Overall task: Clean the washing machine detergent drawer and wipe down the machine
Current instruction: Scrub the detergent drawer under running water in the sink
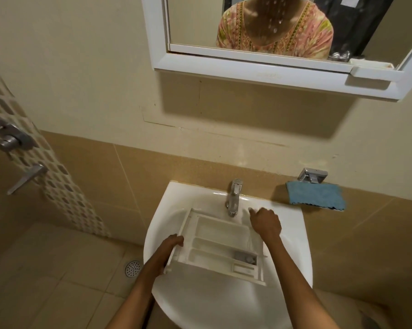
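A white detergent drawer with several compartments and a grey insert lies in the white sink, under the chrome tap. My left hand grips the drawer's left edge. My right hand hovers with loosely curled fingers at the drawer's far right corner, just right of the tap; whether it touches the drawer is unclear. A blue cloth hangs on a chrome holder to the right of the sink.
A white-framed mirror cabinet hangs on the wall above the sink. On the left wall are chrome shower fittings and a lever. A round floor drain lies left of the sink.
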